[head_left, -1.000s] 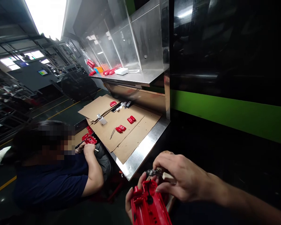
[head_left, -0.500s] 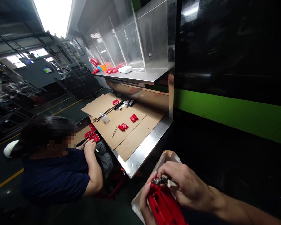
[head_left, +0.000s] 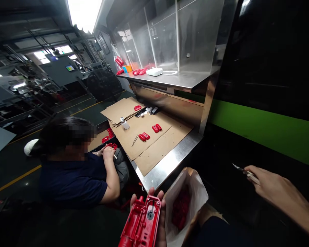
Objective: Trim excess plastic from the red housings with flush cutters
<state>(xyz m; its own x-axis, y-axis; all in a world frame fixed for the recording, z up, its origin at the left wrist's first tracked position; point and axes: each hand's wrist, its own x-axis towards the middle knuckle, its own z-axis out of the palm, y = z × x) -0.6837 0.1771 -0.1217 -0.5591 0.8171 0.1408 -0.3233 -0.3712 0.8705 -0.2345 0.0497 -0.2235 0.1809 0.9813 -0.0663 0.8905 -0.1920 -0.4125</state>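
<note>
My left hand (head_left: 162, 219) is closed around a red plastic housing (head_left: 142, 224), its hollow, ribbed inside facing up and a dark round spot near one end. To the right, well apart from it, my right hand (head_left: 271, 187) grips a small pair of nippers (head_left: 249, 174) with pale handles, the metal jaws pointing left. Just right of the housing stands an open bag (head_left: 199, 192) with a white lining; red parts (head_left: 180, 207) lie inside it.
A metal-edged workbench (head_left: 167, 161) covered with cardboard holds red parts (head_left: 144, 136), tweezers (head_left: 135, 140) and a small bottle (head_left: 124, 123). Above it is a steel shelf (head_left: 187, 80) with a white box (head_left: 154, 71). A co-worker (head_left: 74, 178) sits at the left, handling a red part.
My right hand has moved away to the right with the nippers, off the housing. The housing has moved left and its inside now shows. The view has shifted, exposing the bag's contents.
</note>
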